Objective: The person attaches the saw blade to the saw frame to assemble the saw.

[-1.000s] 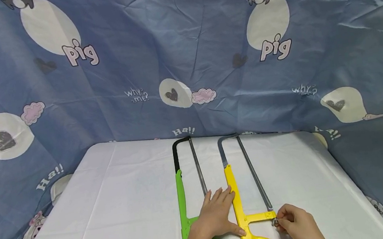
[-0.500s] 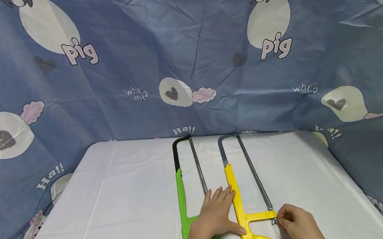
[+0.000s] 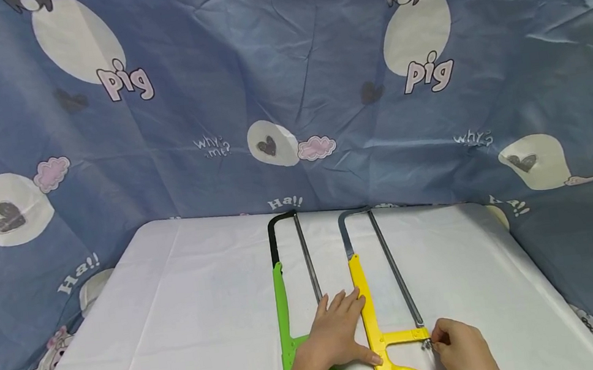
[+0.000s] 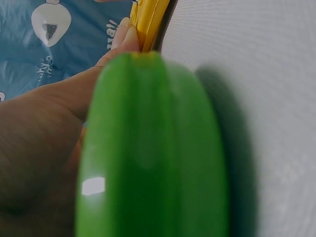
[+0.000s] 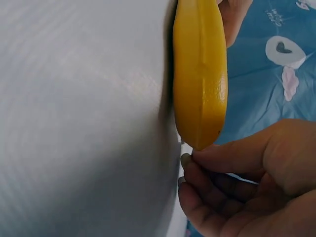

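A yellow hacksaw (image 3: 367, 306) lies flat on the white table, its blade (image 3: 395, 268) along the right side. My left hand (image 3: 333, 335) rests with spread, fairly straight fingers and thumb against the yellow frame, its wrist above the green hacksaw (image 3: 282, 310). The small metal wing nut (image 3: 426, 345) sits at the near end of the yellow saw's blade, and my right hand (image 3: 463, 346) pinches it between thumb and fingertips. The yellow handle (image 5: 200, 74) hides the nut in the right wrist view. In the left wrist view the green handle (image 4: 148, 148) fills the foreground.
The white table (image 3: 180, 322) reaches back to a blue printed cloth (image 3: 208, 97) hanging behind it and at its sides. Both saws' front ends lie near the table's far edge.
My right fingers have shifted slightly at the wing nut, which shows at a different angle. My left hand and both hacksaws stay in place.
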`<action>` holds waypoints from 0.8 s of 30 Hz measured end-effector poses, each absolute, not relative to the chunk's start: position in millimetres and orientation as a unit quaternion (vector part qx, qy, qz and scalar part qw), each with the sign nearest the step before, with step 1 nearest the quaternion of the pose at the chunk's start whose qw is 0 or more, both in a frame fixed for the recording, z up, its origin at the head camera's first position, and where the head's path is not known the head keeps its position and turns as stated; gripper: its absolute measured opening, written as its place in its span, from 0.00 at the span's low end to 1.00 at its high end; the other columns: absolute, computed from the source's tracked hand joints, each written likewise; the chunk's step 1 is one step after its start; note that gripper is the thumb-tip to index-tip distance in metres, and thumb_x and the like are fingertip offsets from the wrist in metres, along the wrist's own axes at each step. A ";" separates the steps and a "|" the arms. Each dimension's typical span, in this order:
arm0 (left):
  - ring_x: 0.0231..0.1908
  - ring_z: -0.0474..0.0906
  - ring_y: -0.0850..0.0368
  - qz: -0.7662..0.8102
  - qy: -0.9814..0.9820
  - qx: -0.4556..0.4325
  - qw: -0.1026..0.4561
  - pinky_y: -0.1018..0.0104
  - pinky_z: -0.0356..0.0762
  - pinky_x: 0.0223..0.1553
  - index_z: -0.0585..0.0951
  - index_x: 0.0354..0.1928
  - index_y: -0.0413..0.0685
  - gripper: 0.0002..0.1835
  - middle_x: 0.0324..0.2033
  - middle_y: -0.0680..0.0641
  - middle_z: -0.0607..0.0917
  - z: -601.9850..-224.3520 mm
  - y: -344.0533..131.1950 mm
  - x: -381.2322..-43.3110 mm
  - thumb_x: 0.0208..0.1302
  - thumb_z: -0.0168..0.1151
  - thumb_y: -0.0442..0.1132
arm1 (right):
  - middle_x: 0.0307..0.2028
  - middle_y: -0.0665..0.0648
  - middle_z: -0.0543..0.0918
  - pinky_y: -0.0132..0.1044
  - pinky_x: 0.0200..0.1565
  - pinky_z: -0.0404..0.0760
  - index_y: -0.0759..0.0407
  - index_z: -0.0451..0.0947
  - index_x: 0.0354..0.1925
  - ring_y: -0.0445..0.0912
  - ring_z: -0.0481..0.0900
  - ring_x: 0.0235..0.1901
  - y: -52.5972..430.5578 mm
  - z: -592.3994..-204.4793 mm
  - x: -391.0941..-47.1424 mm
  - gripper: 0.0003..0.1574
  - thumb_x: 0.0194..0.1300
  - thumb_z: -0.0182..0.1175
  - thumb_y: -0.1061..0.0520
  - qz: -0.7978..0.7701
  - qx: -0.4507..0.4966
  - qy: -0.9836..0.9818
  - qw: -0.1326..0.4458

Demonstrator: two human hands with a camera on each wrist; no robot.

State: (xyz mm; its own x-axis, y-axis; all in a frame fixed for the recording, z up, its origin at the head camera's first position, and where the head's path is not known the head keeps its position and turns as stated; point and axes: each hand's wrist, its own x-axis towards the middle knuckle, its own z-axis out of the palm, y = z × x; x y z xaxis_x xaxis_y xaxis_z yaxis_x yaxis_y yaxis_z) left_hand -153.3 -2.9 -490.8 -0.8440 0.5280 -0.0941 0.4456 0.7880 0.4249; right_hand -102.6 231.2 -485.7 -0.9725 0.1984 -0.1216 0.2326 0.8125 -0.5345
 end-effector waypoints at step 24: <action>0.77 0.53 0.47 0.194 0.940 0.262 0.097 0.41 0.47 0.77 0.62 0.76 0.54 0.61 0.78 0.51 0.57 -491.3 -5.1 -152.5 0.40 0.75 0.70 | 0.25 0.48 0.82 0.36 0.29 0.77 0.55 0.79 0.29 0.41 0.75 0.25 219.5 -480.0 -101.7 0.09 0.55 0.70 0.65 -0.236 0.049 0.969 0.045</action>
